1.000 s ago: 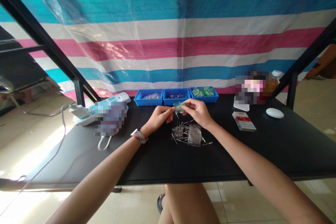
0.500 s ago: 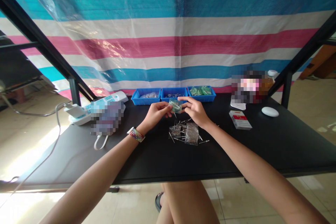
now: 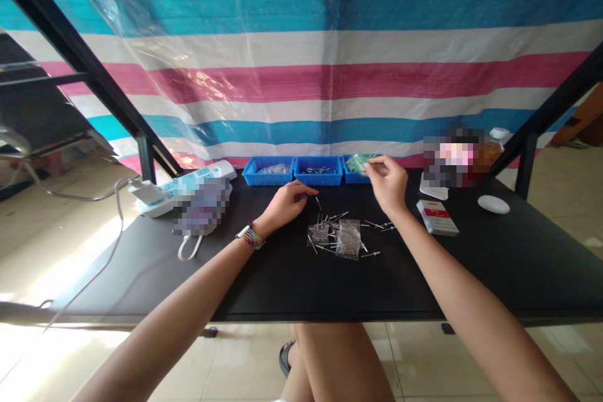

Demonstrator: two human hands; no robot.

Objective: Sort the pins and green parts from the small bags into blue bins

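My right hand (image 3: 389,183) is over the right-hand blue bin (image 3: 357,178), its fingertips pinched on a small green-tinted plastic packet (image 3: 362,163). Other packets in that bin are partly hidden by the hand. My left hand (image 3: 288,204) rests on the black table in front of the middle blue bin (image 3: 318,179), holding nothing that shows. Its index finger is stretched out and the thumb sits apart, close to a single pop rivet (image 3: 319,203). Nearer me lie loose pop rivets (image 3: 333,220) and two clear plastic bags of small parts, the larger bag (image 3: 348,240) on the right.
The left blue bin (image 3: 269,179) holds clear bags; the middle one has loose rivets. On the left are a power strip (image 3: 207,173) with a plugged-in charger and a blurred item. A red-and-white box (image 3: 438,218), a white oval object (image 3: 494,204) and a bottle stand right.
The small packet was held between both hands; my right hand has moved right to the far bin, pinching a packet. My left hand has let go and lowered to the table.
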